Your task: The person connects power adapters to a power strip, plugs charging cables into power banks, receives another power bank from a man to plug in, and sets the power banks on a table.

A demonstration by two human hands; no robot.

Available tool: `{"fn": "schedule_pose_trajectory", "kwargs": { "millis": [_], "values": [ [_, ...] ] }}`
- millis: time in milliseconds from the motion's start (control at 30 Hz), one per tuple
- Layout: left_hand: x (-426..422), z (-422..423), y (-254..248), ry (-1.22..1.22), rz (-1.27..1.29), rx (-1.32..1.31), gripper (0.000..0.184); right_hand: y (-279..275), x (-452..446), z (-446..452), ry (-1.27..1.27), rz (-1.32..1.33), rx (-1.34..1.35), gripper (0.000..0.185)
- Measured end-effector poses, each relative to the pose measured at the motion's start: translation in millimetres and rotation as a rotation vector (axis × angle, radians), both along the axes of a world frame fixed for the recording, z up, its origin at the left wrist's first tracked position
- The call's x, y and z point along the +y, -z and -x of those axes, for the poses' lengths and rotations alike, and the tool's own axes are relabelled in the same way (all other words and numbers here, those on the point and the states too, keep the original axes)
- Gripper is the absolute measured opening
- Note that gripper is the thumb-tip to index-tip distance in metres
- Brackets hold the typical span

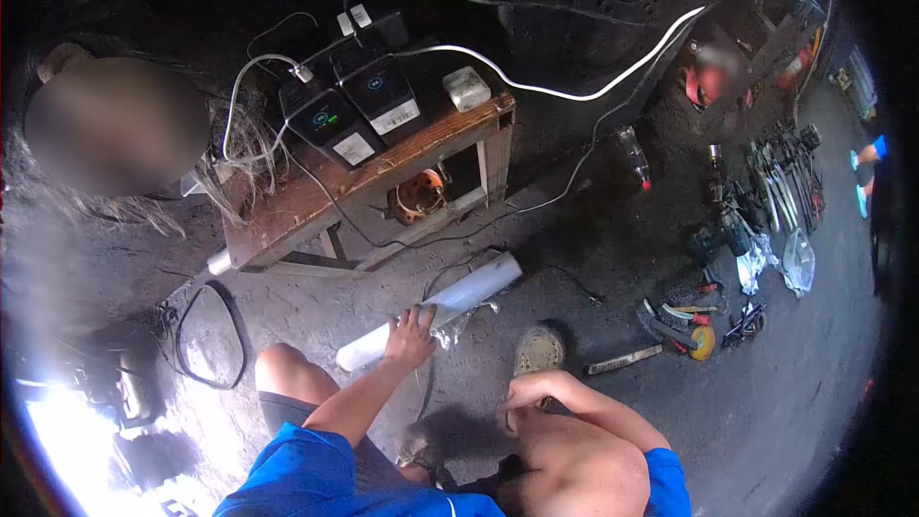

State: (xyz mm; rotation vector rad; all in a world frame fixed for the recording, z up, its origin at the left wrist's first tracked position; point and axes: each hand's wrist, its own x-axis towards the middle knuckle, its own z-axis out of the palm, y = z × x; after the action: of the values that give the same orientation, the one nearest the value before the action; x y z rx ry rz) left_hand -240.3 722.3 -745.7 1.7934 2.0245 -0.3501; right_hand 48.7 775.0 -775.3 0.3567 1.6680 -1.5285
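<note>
A long whitish roll (474, 285), perhaps of plastic film, lies slanted on the dark ground in front of me. My left hand (410, 339) is on its middle, fingers curved over the top. Crumpled shiny foil or film (448, 333) sticks out beside the roll, close to that hand. Bent at the wrist, my right hand (531, 391) hangs by my right knee, above my shoe (540, 349). Its fingers are curled downward and partly hidden, and whether they hold anything does not show.
A wooden bench (383, 168) carries black power boxes (375, 91) with white cables. Cables cross the ground around it. A black loop (230, 345) lies left. Several tools (785, 182), a cutting disc (704, 343) and a bottle (634, 158) lie right. Another person (866, 172) stands far right.
</note>
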Motion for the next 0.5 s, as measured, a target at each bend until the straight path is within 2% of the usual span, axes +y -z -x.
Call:
{"fn": "schedule_pose_trajectory", "kwargs": {
  "millis": [100,200,233,300,333,367,433,500],
  "values": [
    [2.8,7.5,9.1,-0.065,0.063,-0.048,0.079,-11.5,9.3,-1.7,0.113,-0.006,0.021,0.050],
    [9.2,10.4,10.5,-0.122,0.072,-0.042,0.082,-24.4,19.5,-13.6,0.536,-0.078,0.069,0.044],
    [9.6,9.6,9.6,-0.141,0.070,-0.026,0.083,-22.7,17.9,-20.4,0.541,-0.075,0.065,0.044],
    [13.3,10.5,13.1,-0.153,0.112,-0.007,0.084,-20.6,16.7,-32.1,0.849,-0.294,0.130,0.039],
    [14.8,12.2,14.9,-0.171,0.153,0.015,0.085,-23.2,13.8,-37.7,0.840,-0.506,0.131,0.034],
    [16.4,14.1,17.0,-0.166,0.155,0.022,0.085,-25.8,11.9,-42.6,0.847,-0.502,0.134,0.034],
    [19.5,14.5,18.3,-0.132,0.198,0.042,0.086,-28.6,5.4,-52.6,0.797,-0.667,-0.006,0.038],
    [22.9,14.3,17.7,-0.124,0.213,0.057,0.086,-30.9,-3.6,-54.4,0.845,-0.634,-0.034,0.037]
  ]
}}
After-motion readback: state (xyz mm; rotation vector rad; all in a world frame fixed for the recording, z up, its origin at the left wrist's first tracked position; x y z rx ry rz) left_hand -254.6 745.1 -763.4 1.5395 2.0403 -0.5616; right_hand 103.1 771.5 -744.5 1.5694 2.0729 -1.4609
